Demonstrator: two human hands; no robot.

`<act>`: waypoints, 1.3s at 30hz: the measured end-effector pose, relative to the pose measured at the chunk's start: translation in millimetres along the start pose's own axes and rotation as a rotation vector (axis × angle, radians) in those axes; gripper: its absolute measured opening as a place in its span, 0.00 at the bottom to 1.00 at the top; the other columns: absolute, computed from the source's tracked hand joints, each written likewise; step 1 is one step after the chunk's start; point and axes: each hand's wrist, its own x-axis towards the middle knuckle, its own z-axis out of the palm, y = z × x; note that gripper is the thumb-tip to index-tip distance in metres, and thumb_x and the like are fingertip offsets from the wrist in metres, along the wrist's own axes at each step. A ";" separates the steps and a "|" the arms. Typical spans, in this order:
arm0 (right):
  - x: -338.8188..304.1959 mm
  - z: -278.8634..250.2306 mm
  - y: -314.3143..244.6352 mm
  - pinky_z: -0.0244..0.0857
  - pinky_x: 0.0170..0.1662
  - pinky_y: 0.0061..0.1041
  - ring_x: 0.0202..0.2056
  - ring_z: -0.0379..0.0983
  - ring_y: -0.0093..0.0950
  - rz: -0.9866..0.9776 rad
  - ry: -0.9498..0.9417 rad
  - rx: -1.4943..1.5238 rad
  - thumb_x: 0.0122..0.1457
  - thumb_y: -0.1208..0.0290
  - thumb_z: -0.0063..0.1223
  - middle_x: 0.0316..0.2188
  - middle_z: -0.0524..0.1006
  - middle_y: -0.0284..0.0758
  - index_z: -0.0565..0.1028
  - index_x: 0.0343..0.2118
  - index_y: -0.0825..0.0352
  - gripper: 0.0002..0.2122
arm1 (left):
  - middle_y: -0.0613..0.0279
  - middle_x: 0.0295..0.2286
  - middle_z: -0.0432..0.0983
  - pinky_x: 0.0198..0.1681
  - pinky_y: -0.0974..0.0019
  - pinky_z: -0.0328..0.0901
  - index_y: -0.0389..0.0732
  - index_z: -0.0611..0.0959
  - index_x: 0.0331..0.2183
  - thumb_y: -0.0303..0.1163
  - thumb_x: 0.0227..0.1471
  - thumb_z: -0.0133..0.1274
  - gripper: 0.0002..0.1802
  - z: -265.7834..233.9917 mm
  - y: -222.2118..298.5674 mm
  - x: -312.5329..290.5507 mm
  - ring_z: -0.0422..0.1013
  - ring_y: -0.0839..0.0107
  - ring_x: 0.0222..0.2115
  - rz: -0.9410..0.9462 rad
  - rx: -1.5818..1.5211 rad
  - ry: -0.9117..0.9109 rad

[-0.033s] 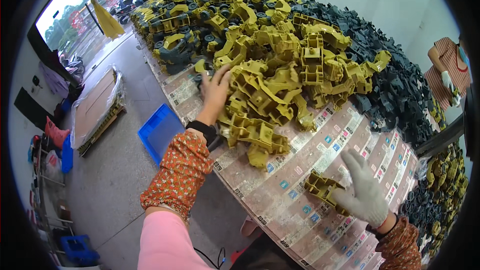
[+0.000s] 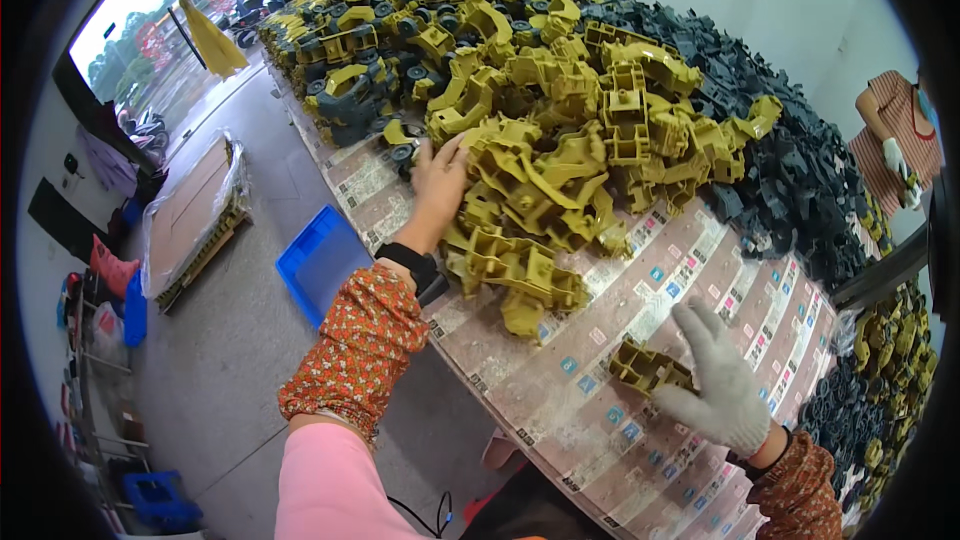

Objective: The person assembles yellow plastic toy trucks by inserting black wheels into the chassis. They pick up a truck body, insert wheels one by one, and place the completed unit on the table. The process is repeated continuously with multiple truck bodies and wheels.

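Note:
My left hand (image 2: 438,185) is bare, fingers apart, against the left edge of a heap of yellow plastic toy-vehicle parts (image 2: 540,175). A dark wheeled piece (image 2: 402,153) lies beside its fingertips. Below the heap's near end, a yellow frame-like part (image 2: 518,268) rests on the table. On the right, my right hand (image 2: 715,390), in a pale knitted glove, hovers with thumb and fingers spread. A single yellow part (image 2: 640,365) lies on the table by its thumb, partly covered by it. Whether the thumb touches that part, I cannot tell.
The table (image 2: 640,460) has a patterned cover. Assembled yellow-and-dark toy vehicles (image 2: 400,35) pile up at the far left, dark parts (image 2: 775,150) at the right. A blue tray (image 2: 322,262) is left of the table. Another person (image 2: 895,140) stands at the far right.
My left hand has shifted slightly right, and the nearest yellow parts of the heap have moved slightly right too. My right hand has moved a little left over the single part.

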 end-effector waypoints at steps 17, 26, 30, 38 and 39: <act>-82.3 18.5 38.2 0.71 0.54 0.46 0.53 0.73 0.56 0.218 0.290 -0.190 0.52 0.75 0.60 0.59 0.69 0.52 0.65 0.65 0.66 0.34 | 0.36 0.60 0.62 0.66 0.49 0.57 0.46 0.56 0.73 0.33 0.63 0.58 0.44 95.9 150.2 -186.8 0.63 0.43 0.60 0.250 -0.589 -0.139; -180.9 0.2 52.1 0.73 0.54 0.45 0.57 0.71 0.55 0.576 0.413 -0.366 0.54 0.74 0.59 0.62 0.68 0.52 0.67 0.63 0.65 0.31 | 0.44 0.65 0.54 0.71 0.51 0.50 0.48 0.48 0.75 0.31 0.66 0.54 0.46 136.3 230.6 -290.5 0.53 0.49 0.66 0.271 -0.661 -0.407; -204.0 -4.1 34.3 0.70 0.59 0.46 0.59 0.71 0.54 0.456 0.569 -0.446 0.54 0.75 0.59 0.61 0.71 0.54 0.72 0.59 0.67 0.27 | 0.37 0.69 0.47 0.72 0.46 0.44 0.44 0.46 0.75 0.33 0.67 0.55 0.47 152.5 236.3 -316.4 0.49 0.42 0.69 0.333 -0.740 -0.406; -179.9 -5.9 14.4 0.70 0.56 0.44 0.53 0.76 0.48 0.327 0.560 -0.374 0.54 0.66 0.66 0.53 0.78 0.47 0.73 0.57 0.64 0.27 | 0.48 0.71 0.53 0.72 0.55 0.49 0.41 0.55 0.73 0.27 0.66 0.52 0.41 136.1 220.9 -319.3 0.53 0.55 0.70 0.199 -0.962 -0.576; -179.0 -8.7 17.7 0.70 0.55 0.44 0.52 0.77 0.47 0.342 0.540 -0.388 0.55 0.66 0.66 0.51 0.79 0.46 0.74 0.56 0.64 0.25 | 0.49 0.71 0.54 0.72 0.55 0.49 0.40 0.57 0.73 0.27 0.66 0.52 0.39 132.1 219.3 -319.4 0.53 0.56 0.70 0.189 -0.958 -0.580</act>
